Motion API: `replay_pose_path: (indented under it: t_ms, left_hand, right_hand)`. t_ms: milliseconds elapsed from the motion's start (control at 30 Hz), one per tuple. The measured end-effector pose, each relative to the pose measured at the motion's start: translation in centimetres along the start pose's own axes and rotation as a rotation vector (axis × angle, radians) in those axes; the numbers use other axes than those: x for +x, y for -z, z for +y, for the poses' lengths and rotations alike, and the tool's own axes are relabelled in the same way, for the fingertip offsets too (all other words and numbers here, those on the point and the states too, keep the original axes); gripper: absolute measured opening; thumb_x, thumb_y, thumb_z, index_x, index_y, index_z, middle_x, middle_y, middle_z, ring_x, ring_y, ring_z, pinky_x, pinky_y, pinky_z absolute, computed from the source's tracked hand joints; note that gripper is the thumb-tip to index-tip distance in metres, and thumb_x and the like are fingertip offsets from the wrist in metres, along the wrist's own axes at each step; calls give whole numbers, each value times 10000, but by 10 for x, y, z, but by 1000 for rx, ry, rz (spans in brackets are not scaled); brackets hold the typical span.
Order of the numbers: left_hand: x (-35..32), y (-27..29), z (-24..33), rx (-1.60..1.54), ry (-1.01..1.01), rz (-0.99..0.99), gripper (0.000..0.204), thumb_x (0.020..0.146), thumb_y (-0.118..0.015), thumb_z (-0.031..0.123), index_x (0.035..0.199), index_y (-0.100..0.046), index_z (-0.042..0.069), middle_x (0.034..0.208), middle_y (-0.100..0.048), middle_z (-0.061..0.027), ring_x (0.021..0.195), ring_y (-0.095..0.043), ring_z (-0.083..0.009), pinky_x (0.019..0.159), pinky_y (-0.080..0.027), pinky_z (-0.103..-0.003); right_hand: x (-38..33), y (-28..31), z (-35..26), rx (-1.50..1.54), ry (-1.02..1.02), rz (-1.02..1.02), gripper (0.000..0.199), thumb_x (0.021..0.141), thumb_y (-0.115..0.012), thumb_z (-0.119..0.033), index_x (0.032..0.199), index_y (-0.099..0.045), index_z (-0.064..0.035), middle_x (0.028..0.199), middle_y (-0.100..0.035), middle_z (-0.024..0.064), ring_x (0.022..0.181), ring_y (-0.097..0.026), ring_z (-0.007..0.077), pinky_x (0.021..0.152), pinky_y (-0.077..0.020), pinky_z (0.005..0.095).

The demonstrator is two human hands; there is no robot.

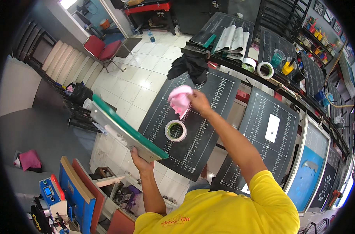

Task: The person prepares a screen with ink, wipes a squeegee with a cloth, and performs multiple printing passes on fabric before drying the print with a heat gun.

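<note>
The person's left hand grips the near end of a long, pale frame with a green edge, the thumb lying against its face and the other fingers mostly hidden. The frame slants up and away to the left, its near end overlapping the left edge of a dark tabletop in view. The right hand is closed on a bunched pink cloth, which hangs over that tabletop's far half; whether its lower tip touches the surface cannot be told. Just nearer than the cloth, a roll of tape lies flat on the tabletop, between white ruled scales. A crumpled black cloth rests at the far left corner. To the right, a second dark tabletop bears a white rectangle, and beyond it a framed screen with blue mesh stands tilted. Behind, a longer bench carries folded grey sheets, tape rolls and a yellow cup.
</note>
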State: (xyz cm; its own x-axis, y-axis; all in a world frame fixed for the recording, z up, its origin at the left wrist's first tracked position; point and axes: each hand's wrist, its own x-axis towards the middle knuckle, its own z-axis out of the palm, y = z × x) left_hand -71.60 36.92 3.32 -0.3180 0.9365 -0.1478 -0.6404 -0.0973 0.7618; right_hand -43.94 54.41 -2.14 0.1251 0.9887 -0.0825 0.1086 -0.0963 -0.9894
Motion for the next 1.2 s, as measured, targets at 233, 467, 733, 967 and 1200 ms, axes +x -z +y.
replay_pose_path:
  t_ms: [233, 467, 733, 967, 1200]
  left_hand:
    - [-11, -16, 5, 225, -271, -90, 521, 978, -556, 370, 1341, -397, 31, 1239, -543, -142, 1125, -572, -273, 960, -483, -438]
    - [-90, -92, -6, 434, -418, -410, 379, 854, -741, 285, 1026, -606, -25, 889, -622, -23, 783, -548, -85, 693, -459, -252]
    - [-191, -133, -19, 578, -254, -777, 389, 855, -746, 215, 1101, -590, -42, 870, -628, -19, 750, -554, -72, 667, -460, -237]
    - [-269, -150, -41, 641, -126, -843, 366, 908, -703, 239, 1128, -595, -32, 931, -645, -38, 792, -565, -83, 698, -464, -242]
    - [-315, -156, -44, 784, -304, -797, 404, 927, -679, 284, 1135, -596, -52, 956, -675, -90, 844, -618, -163, 763, -497, -313]
  right_hand:
    - [-101, 89, -163, 753, 204, 15, 374, 1028, -519, -242, 1276, -527, 38, 1137, -644, 86, 1000, -625, 135, 886, -502, 295]
    - [-213, 129, -232, 372, 744, 143, 255, 926, -696, -155, 1071, -531, -24, 1071, -642, 60, 968, -588, 108, 807, -486, 277]
    - [-301, 206, -241, -367, 1091, 274, 259, 808, -690, 25, 1045, -607, -35, 847, -549, 126, 750, -580, 291, 634, -446, 367]
    - [-345, 262, -209, 45, 808, 663, 232, 985, -606, -222, 947, -635, 4, 772, -638, 20, 688, -539, 101, 598, -458, 302]
    - [-438, 285, -206, -334, 672, 636, 219, 881, -687, -199, 1042, -612, -71, 839, -701, 159, 752, -703, 315, 652, -524, 366]
